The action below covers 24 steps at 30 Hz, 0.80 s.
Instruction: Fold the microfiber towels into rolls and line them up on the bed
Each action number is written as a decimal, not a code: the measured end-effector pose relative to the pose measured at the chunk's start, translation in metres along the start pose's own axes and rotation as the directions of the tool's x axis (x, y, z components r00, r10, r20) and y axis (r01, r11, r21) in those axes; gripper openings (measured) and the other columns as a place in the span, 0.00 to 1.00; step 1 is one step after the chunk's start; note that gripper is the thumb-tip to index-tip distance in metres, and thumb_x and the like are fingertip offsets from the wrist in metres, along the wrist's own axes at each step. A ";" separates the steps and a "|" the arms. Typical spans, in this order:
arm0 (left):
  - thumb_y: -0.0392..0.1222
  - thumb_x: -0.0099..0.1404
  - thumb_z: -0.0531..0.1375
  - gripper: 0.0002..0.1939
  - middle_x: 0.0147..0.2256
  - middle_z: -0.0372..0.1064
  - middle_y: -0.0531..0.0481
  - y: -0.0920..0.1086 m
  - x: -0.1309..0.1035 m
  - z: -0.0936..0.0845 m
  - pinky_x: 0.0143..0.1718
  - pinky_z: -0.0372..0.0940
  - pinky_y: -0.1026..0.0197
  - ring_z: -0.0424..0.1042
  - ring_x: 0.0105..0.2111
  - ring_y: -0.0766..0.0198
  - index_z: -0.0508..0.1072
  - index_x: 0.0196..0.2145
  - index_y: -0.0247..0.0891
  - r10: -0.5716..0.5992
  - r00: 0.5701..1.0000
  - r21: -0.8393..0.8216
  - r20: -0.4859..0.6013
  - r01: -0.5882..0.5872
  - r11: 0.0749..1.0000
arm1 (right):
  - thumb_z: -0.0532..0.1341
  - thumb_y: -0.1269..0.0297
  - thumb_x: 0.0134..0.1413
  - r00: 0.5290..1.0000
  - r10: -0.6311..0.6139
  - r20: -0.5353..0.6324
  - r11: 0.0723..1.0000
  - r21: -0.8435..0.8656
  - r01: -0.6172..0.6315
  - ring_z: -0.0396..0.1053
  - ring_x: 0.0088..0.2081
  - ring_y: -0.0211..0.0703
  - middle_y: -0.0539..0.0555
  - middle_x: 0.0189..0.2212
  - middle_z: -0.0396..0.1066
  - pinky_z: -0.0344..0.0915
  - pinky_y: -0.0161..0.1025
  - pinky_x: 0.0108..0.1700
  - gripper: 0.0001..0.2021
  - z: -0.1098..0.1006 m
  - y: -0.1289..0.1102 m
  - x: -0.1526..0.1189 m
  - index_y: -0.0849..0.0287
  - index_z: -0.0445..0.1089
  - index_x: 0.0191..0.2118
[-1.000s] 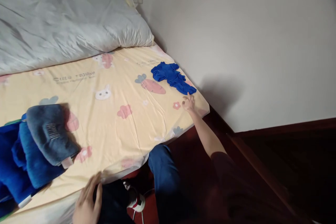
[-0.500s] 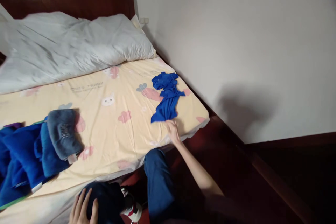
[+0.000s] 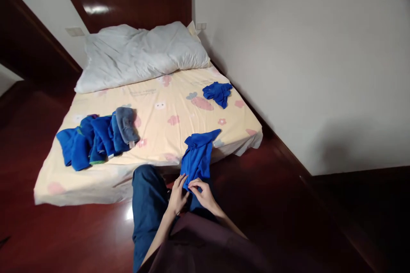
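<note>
A blue cloth (image 3: 199,153) reaches from the bed's front edge down over my right thigh, with its far end lying loosely on the sheet. My left hand (image 3: 178,195) grips its near edge from the left side. Close beside it, my right hand (image 3: 203,194) pinches the same edge, fingers bent and thumb tucked under. A second blue cloth (image 3: 218,93) lies crumpled farther back on the right of the bed. On the left, several blue cloths (image 3: 96,138) overlap in a row, with a grey cloth (image 3: 126,124) at the right end.
The bed's patterned yellow sheet (image 3: 156,136) spreads before my knees. A large pale pillow or quilt (image 3: 144,57) lies against the dark wooden headboard (image 3: 144,6). A white wall (image 3: 304,59) runs along the right. Dark red floor (image 3: 80,234) surrounds the bed.
My right hand has pulled one blue cloth away from the other, towards my lap. My left hand has come from my left knee to the cloth. The view has swung left and widened.
</note>
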<state>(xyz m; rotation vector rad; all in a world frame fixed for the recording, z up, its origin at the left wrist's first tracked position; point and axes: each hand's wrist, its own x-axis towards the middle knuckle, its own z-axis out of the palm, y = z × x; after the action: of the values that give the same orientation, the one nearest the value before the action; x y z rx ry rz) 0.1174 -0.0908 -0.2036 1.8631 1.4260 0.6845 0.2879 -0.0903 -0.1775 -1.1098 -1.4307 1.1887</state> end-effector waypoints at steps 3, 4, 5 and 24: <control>0.35 0.65 0.54 0.25 0.57 0.70 0.37 0.016 -0.003 -0.004 0.64 0.63 0.42 0.67 0.61 0.48 0.72 0.58 0.40 0.001 1.000 -0.142 0.006 0.000 0.990 | 0.62 0.51 0.64 0.977 0.035 0.208 0.999 0.008 -0.037 0.77 0.41 0.48 0.54 0.37 0.80 0.74 0.45 0.48 0.14 -0.019 -0.008 0.002 0.53 0.80 0.37; 0.34 0.65 0.53 0.24 0.55 0.71 0.38 0.020 -0.004 -0.009 0.62 0.65 0.44 0.70 0.58 0.49 0.73 0.57 0.40 0.006 1.000 -0.176 0.000 -0.006 0.984 | 0.61 0.51 0.65 0.972 0.047 0.232 0.999 -0.010 -0.046 0.78 0.41 0.48 0.54 0.37 0.80 0.74 0.44 0.48 0.14 -0.027 -0.008 0.007 0.54 0.80 0.38; 0.33 0.65 0.52 0.24 0.54 0.72 0.39 0.024 -0.006 -0.015 0.60 0.66 0.46 0.71 0.56 0.51 0.74 0.56 0.40 0.019 1.000 -0.201 -0.002 -0.019 0.979 | 0.60 0.52 0.66 0.977 0.058 0.203 0.998 -0.043 -0.050 0.78 0.42 0.48 0.54 0.39 0.80 0.74 0.44 0.48 0.15 -0.036 -0.005 0.016 0.55 0.79 0.40; 0.24 0.60 0.50 0.27 0.49 0.73 0.45 0.015 -0.100 -0.064 0.53 0.65 0.55 0.67 0.49 0.56 0.80 0.48 0.43 0.103 0.983 0.143 0.155 -0.125 0.982 | 0.62 0.70 0.61 0.830 0.317 0.459 0.480 -0.832 0.278 0.72 0.56 0.50 0.63 0.54 0.74 0.66 0.42 0.59 0.16 -0.056 0.029 0.195 0.60 0.75 0.54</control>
<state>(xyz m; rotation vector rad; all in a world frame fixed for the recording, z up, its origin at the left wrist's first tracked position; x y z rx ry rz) 0.0523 -0.1765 -0.1525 2.0824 1.3160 0.4924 0.3161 0.1128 -0.1798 -1.5062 -2.7194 0.7428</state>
